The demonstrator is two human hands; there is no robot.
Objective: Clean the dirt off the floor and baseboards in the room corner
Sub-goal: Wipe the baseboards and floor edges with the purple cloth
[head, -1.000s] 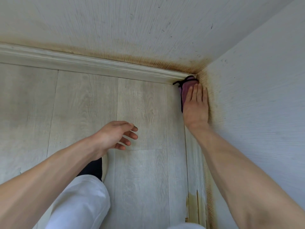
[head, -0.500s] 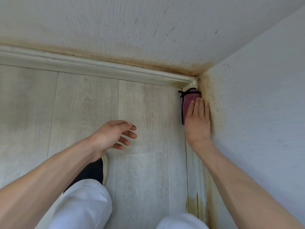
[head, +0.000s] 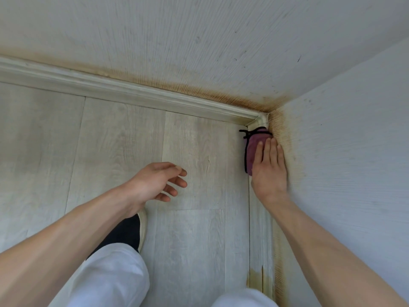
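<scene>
Cloth (head: 252, 149) under right hand (head: 269, 171) slid back from corner.

Your right hand (head: 269, 171) presses the cloth (head: 252, 149) on the right-side baseboard (head: 261, 229), just short of the corner where it meets the far baseboard (head: 124, 89). Your left hand (head: 155, 185) hovers over the floor (head: 194, 240), left of the cloth, above your shoe (head: 132, 229).
</scene>
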